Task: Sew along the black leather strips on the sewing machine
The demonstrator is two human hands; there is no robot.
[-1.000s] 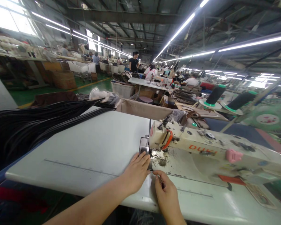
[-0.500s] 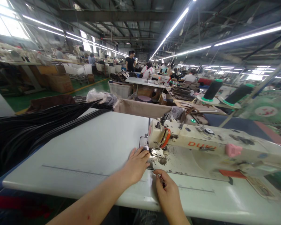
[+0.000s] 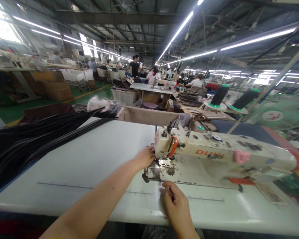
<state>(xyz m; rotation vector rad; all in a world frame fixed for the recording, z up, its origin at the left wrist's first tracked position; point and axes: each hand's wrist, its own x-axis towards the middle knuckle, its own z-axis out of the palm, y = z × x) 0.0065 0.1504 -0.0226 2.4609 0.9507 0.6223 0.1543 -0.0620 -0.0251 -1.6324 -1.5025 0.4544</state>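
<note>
Head view: left hand [image 3: 146, 156] reaches to the needle end of the sewing machine [image 3: 214, 154], fingers hidden, grip unclear. Right hand [image 3: 175, 200] rests on the white table [image 3: 89, 159], pinching a small tool [image 3: 171, 192].

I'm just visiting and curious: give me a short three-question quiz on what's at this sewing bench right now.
1. True or false: the left hand is up at the needle end of the sewing machine.
2. Multiple choice: the long black strips lie A) under the machine, B) on the left of the white table, C) in the right hand.
3. Fill in: the two black thread cones stand on the ___ side, behind the machine.

Key:
1. True.
2. B.
3. Right. The right hand pinches a small thin thing, too small to identify, at the table's front edge.
</note>
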